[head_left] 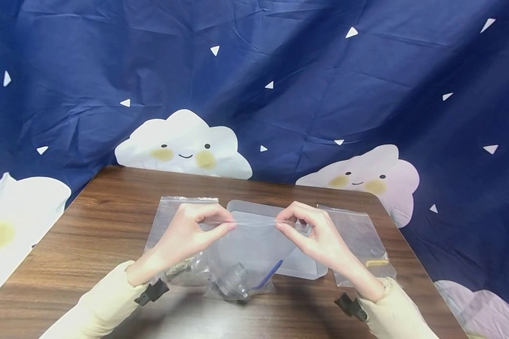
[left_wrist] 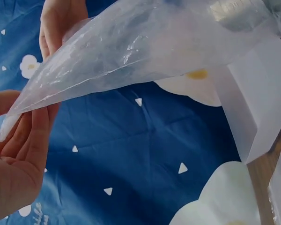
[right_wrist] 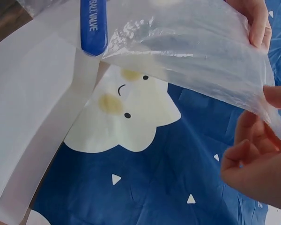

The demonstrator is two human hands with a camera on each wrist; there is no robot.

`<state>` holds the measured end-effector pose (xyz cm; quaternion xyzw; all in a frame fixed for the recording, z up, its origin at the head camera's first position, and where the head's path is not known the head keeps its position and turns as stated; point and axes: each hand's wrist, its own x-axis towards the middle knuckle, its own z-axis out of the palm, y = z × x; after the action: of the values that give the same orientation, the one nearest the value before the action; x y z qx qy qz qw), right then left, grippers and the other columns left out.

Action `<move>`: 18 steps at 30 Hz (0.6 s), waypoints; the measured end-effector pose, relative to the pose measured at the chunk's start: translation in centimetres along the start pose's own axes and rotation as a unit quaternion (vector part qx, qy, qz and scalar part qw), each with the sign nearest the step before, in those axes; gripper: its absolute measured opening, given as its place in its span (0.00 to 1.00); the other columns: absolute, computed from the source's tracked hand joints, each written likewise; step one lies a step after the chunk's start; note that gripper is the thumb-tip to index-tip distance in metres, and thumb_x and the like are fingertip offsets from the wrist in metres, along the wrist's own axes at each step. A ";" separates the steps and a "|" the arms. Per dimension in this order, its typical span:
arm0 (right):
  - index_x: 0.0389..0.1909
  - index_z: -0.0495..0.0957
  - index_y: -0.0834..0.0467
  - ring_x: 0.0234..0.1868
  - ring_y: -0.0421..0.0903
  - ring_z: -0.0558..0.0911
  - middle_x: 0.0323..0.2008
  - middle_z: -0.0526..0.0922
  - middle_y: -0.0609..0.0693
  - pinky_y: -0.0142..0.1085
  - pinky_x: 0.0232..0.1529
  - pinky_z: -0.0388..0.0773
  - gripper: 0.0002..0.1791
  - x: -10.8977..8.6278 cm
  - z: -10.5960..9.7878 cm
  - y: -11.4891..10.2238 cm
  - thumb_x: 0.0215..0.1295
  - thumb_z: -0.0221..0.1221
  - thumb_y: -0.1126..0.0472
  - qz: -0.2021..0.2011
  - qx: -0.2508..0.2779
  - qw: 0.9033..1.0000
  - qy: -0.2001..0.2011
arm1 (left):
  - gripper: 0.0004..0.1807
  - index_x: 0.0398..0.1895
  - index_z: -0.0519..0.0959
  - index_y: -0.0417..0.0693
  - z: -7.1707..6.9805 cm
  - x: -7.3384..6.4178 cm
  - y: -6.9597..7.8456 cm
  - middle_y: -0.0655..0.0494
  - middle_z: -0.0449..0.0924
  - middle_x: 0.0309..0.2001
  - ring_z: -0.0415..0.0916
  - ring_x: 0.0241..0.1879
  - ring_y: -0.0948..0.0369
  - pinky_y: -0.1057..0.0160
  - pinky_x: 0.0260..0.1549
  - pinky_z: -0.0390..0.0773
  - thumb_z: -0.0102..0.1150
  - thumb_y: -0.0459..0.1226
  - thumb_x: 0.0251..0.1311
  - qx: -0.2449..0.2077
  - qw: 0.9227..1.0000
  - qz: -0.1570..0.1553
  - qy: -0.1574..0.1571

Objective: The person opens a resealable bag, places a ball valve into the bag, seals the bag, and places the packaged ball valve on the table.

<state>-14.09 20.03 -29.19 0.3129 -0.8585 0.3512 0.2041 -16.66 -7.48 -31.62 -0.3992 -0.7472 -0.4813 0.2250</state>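
Note:
Between both hands a clear plastic zip bag (head_left: pixel 254 245) hangs by its top edge. My left hand (head_left: pixel 197 226) pinches one end of that edge between thumb and fingers. At the other end my right hand (head_left: pixel 311 230) pinches it the same way. Low in the bag lies a metal ball valve (head_left: pixel 234 281) with a blue handle (head_left: pixel 268 275); the right wrist view shows "BALL VALVE" lettered on the handle (right_wrist: pixel 93 28). The bag's bottom hangs close over the table in the head view. The metal body (left_wrist: pixel 232 11) shows blurred through the plastic in the left wrist view.
Behind the bag a white tray (head_left: pixel 303 263) stands on the brown wooden table (head_left: pixel 110 226). A second zip bag (head_left: pixel 165 221) with a metal piece lies at left. Another bag (head_left: pixel 356 235), holding a yellow-handled item (head_left: pixel 376 262), lies at right. A blue cloud-patterned curtain (head_left: pixel 280 56) hangs behind.

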 end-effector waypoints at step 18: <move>0.35 0.83 0.44 0.30 0.33 0.74 0.29 0.82 0.36 0.28 0.29 0.68 0.08 0.7 0.7 -0.5 0.62 0.66 0.63 -0.018 0.021 0.999 -0.023 | 0.04 0.33 0.89 0.50 1.3 0.5 0.5 0.60 0.90 0.32 0.86 0.35 0.69 0.70 0.40 0.85 0.70 0.32 0.55 -0.054 0.996 -0.050 -0.053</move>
<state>-14.34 18.94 -29.03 0.3406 -0.8494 0.3586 0.1843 -16.48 -6.00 -31.52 -0.3976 -0.7501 -0.5099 0.1385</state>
